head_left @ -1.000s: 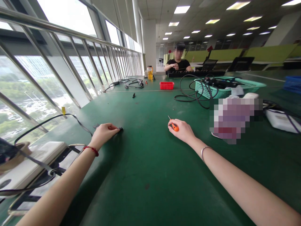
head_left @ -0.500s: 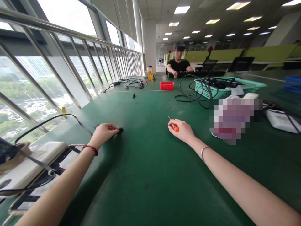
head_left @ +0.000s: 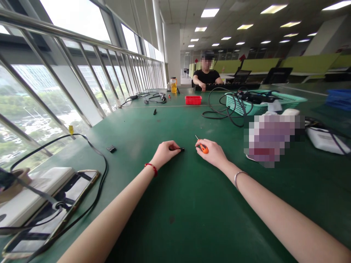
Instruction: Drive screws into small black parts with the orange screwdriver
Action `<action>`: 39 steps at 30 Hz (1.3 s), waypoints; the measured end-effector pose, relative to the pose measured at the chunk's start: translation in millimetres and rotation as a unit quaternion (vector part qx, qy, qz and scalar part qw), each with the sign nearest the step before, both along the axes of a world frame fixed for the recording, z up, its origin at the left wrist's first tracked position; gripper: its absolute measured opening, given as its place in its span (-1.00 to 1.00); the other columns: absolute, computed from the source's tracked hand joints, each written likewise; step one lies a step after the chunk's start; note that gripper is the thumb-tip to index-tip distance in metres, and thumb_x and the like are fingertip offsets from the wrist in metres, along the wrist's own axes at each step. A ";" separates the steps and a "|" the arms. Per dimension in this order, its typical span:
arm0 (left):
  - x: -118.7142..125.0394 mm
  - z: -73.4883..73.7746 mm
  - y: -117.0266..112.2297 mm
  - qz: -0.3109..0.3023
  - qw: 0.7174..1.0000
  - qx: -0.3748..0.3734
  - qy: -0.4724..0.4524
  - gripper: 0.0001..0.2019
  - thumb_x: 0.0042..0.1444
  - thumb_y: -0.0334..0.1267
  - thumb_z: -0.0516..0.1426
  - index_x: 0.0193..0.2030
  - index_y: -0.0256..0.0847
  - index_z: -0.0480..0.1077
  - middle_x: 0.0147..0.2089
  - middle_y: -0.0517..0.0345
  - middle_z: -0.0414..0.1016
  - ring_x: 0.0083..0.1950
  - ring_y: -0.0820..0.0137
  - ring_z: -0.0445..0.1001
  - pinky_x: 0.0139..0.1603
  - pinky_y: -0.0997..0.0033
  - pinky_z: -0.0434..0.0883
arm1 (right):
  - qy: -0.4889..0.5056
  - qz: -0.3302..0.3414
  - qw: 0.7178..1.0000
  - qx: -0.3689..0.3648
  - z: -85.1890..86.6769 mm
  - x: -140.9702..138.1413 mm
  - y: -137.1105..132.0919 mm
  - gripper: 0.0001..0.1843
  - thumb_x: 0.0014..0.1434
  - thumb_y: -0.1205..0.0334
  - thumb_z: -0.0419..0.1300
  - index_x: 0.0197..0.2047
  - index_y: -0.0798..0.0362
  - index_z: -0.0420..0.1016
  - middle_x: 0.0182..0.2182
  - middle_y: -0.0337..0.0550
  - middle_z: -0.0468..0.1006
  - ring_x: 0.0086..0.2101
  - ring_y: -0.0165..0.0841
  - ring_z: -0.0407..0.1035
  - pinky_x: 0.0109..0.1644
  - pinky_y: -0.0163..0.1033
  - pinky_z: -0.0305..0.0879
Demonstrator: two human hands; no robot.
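Observation:
Near the middle of the green table (head_left: 170, 190), my left hand (head_left: 165, 152) is closed in a pinch on a small black part (head_left: 181, 149), too small to name exactly. A red cord bracelet circles that wrist. My right hand (head_left: 212, 151), a short way to the right, wraps around a screwdriver (head_left: 203, 148) with an orange and black handle. Its thin metal shaft points up and to the left, away from me. The two hands are apart, and the screwdriver does not touch the black part.
Another small black piece (head_left: 111, 149) lies to the left, beside a looping cable and a phone (head_left: 79, 193). Farther off are a black bit (head_left: 155, 111), a red tray (head_left: 193, 100) and a teal basket (head_left: 233, 103) with cables. A person (head_left: 207, 75) sits at the far end.
My left hand has moved right with the small black part, close to my right hand. The piece and phone at the left now show more fully. My right hand stays with the screwdriver.

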State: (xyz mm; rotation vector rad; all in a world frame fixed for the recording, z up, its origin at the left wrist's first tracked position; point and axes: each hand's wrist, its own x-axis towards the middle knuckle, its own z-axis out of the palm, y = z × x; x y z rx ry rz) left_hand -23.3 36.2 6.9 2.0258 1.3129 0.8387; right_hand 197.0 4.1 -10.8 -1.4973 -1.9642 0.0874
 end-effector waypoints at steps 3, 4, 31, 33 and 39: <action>15.0 -6.9 0.4 -0.038 0.999 0.027 -0.014 -0.84 -0.04 -0.19 0.18 -0.39 -0.25 0.48 -0.32 0.04 0.57 -0.26 0.32 0.49 -0.17 0.35 0.41 | 0.015 0.000 1.000 0.003 0.6 -0.1 -0.5 -0.87 0.08 0.24 0.11 -0.27 -0.07 0.43 -0.24 -0.25 0.54 -0.35 -0.36 0.40 -0.36 -0.32 0.20; 15.2 -7.7 0.7 -0.047 0.998 0.030 -0.014 -0.84 -0.03 -0.20 0.17 -0.37 -0.25 0.49 -0.30 0.05 0.58 -0.25 0.31 0.50 -0.16 0.35 0.41 | 0.021 -0.002 1.000 0.002 0.5 -0.3 -0.4 -0.85 0.07 0.24 0.10 -0.25 -0.08 0.42 -0.26 -0.25 0.54 -0.35 -0.36 0.40 -0.36 -0.31 0.20; 10.9 -9.9 -2.6 -0.051 0.995 0.085 0.028 -0.85 -0.05 -0.36 0.15 -0.31 -0.23 0.52 -0.28 0.14 0.59 -0.23 0.38 0.52 -0.14 0.43 0.45 | 0.327 0.055 0.937 0.106 48.6 -21.7 -7.7 -0.84 -0.03 0.19 0.21 -0.47 0.05 0.31 -0.56 -0.28 0.37 -0.54 -0.47 0.24 -0.46 -0.34 0.20; 11.0 -10.1 -2.5 -0.052 0.995 0.083 0.028 -0.85 -0.05 -0.35 0.15 -0.30 -0.23 0.52 -0.27 0.14 0.59 -0.22 0.38 0.52 -0.14 0.43 0.45 | 0.326 0.052 0.937 0.110 48.2 -21.1 -7.4 -0.84 -0.03 0.18 0.21 -0.47 0.04 0.30 -0.56 -0.29 0.36 -0.55 -0.48 0.23 -0.46 -0.35 0.20; 10.5 -9.9 -2.2 -0.058 0.995 0.082 0.024 -0.84 -0.03 -0.36 0.15 -0.29 -0.24 0.52 -0.27 0.12 0.58 -0.22 0.37 0.52 -0.12 0.42 0.45 | 0.330 0.049 0.938 0.096 45.0 -20.9 -5.9 -0.84 -0.03 0.17 0.21 -0.47 0.04 0.31 -0.56 -0.28 0.38 -0.52 -0.45 0.30 -0.44 -0.33 0.25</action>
